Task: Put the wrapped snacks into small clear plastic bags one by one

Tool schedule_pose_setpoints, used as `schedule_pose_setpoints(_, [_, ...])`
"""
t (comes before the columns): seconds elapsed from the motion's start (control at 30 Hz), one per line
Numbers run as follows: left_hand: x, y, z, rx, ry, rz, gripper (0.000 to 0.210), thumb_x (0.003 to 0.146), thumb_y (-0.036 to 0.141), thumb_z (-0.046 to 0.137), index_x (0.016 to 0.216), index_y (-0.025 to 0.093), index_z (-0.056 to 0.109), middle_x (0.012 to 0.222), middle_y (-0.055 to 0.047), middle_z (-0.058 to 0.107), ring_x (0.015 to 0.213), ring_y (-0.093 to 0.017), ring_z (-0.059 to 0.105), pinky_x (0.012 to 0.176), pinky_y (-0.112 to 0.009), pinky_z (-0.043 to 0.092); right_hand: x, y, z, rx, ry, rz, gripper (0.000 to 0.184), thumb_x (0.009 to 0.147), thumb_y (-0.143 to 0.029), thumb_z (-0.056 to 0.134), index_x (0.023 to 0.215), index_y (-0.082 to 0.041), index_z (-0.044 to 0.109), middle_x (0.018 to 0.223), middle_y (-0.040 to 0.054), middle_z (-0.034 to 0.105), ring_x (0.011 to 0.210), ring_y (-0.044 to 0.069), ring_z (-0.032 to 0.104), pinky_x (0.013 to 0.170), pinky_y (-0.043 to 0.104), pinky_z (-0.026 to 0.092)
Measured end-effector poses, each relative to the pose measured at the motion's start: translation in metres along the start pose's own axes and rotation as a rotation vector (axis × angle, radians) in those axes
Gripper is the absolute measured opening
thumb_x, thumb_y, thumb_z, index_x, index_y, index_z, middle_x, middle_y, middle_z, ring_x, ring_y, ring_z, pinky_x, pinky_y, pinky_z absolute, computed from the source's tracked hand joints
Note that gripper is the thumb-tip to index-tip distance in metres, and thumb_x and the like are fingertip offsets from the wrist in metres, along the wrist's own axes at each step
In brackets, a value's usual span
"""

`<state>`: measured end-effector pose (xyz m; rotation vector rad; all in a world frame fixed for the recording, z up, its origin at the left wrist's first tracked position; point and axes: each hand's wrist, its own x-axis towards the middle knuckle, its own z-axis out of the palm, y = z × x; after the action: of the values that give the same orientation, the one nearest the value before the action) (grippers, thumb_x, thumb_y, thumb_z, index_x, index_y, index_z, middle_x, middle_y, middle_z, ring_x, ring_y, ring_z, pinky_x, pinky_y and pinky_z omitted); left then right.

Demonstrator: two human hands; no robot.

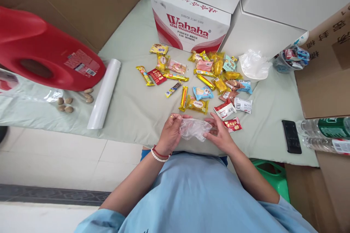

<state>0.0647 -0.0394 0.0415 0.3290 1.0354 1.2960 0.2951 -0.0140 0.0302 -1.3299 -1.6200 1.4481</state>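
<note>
Between my two hands, just over the table's front edge, is a crumpled clear plastic bag. My left hand pinches the bag's left side, with its fingers pressed together. At the other side, my right hand has its thumb and fingers around the bag's right end; part of that end is hidden behind the fingers. Wrapped snacks lie on the table beyond, among them a yellow packet, a light blue packet and a red-and-white packet. A small red packet lies right beside my right hand's fingers.
At left stand a big red jug and a white roll, with several nuts nearby. A Wahaha carton stands at the back. On the right are a white bowl, a phone and bottles.
</note>
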Motion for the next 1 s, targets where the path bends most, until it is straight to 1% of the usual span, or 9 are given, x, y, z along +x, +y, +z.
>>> schedule_pose_setpoints(0.13, [-0.001,0.006,-0.005,-0.049,-0.046,-0.015,0.045,0.078,0.050,0.087,0.087,0.022,0.053,0.109,-0.005,0.075,0.106,-0.023,0.071,0.087,-0.036,0.059,0.013,0.001,-0.001,0.122,0.111,0.112,0.044,0.088,-0.050,0.075,0.122,-0.023,0.067,0.095,0.0057,0.070,0.081,0.020,0.064,0.069,0.032,0.055])
schedule_pose_setpoints(0.2, [-0.001,0.007,-0.011,-0.065,-0.016,-0.008,0.046,0.076,0.049,0.088,0.087,0.022,0.053,0.110,-0.005,0.074,0.107,-0.023,0.070,0.087,-0.037,0.060,0.018,-0.002,-0.012,0.113,0.177,0.064,0.033,0.090,-0.048,0.073,0.111,-0.023,0.070,0.092,0.0044,0.068,0.078,0.018,0.061,0.067,0.030,0.053])
schedule_pose_setpoints(0.3, [-0.002,0.003,-0.015,-0.065,0.010,-0.004,0.048,0.075,0.050,0.090,0.087,0.022,0.052,0.110,-0.005,0.073,0.108,-0.023,0.070,0.086,-0.038,0.061,0.020,-0.013,-0.020,-0.104,0.183,-0.180,0.030,0.092,-0.038,0.073,0.120,-0.025,0.070,0.109,0.0067,0.066,0.085,0.018,0.060,0.075,0.032,0.055])
schedule_pose_setpoints(0.43, [-0.003,-0.003,-0.007,-0.030,-0.038,0.033,0.046,0.078,0.052,0.087,0.088,0.022,0.053,0.111,-0.006,0.073,0.102,-0.020,0.068,0.086,-0.037,0.059,0.019,-0.029,-0.003,-0.518,-0.130,-0.582,0.036,0.096,-0.020,0.064,0.130,-0.030,0.070,0.146,0.0099,0.055,0.100,0.021,0.059,0.084,0.037,0.056])
schedule_pose_setpoints(0.6, [-0.008,-0.006,-0.023,0.098,0.206,0.249,0.040,0.086,0.055,0.078,0.090,0.023,0.053,0.115,-0.006,0.071,0.094,-0.017,0.065,0.081,-0.030,0.055,0.010,-0.017,0.011,-0.735,0.038,-0.761,0.027,0.097,-0.008,0.057,0.107,-0.025,0.076,0.115,0.0097,0.068,0.086,0.020,0.055,0.073,0.034,0.050])
schedule_pose_setpoints(0.7, [-0.025,-0.014,-0.053,0.453,0.274,0.310,0.032,0.096,0.054,0.065,0.096,0.023,0.059,0.109,-0.007,0.069,0.088,-0.017,0.063,0.079,-0.032,0.054,-0.005,0.002,0.005,-0.716,0.062,-0.744,0.031,0.097,-0.006,0.054,0.108,-0.025,0.076,0.108,0.0084,0.070,0.084,0.020,0.055,0.073,0.033,0.051])
schedule_pose_setpoints(0.8, [-0.050,-0.021,-0.076,0.819,0.289,0.338,0.023,0.096,0.044,0.062,0.101,0.021,0.061,0.103,-0.007,0.067,0.084,-0.019,0.063,0.073,-0.034,0.054,-0.019,0.017,-0.002,-0.633,0.020,-0.628,0.033,0.096,-0.008,0.050,0.109,-0.025,0.075,0.122,0.0096,0.068,0.093,0.021,0.061,0.079,0.036,0.055])
schedule_pose_setpoints(0.9, [-0.069,-0.016,-0.077,1.122,0.400,0.626,0.015,0.092,0.026,0.065,0.106,0.022,0.062,0.111,-0.009,0.064,0.092,-0.022,0.063,0.075,-0.036,0.054,-0.024,0.023,-0.007,-0.468,0.219,-0.359,0.027,0.099,-0.020,0.051,0.115,-0.023,0.073,0.123,0.0110,0.068,0.094,0.022,0.065,0.085,0.039,0.056])
schedule_pose_setpoints(1.0, [-0.069,-0.006,-0.057,1.263,0.138,0.950,0.020,0.091,0.013,0.062,0.106,0.025,0.064,0.105,-0.007,0.068,0.098,-0.024,0.064,0.088,-0.041,0.053,-0.015,0.022,-0.011,-0.286,0.399,-0.023,0.032,0.100,-0.042,0.057,0.121,-0.021,0.069,0.105,0.0092,0.073,0.080,0.021,0.065,0.074,0.036,0.056])
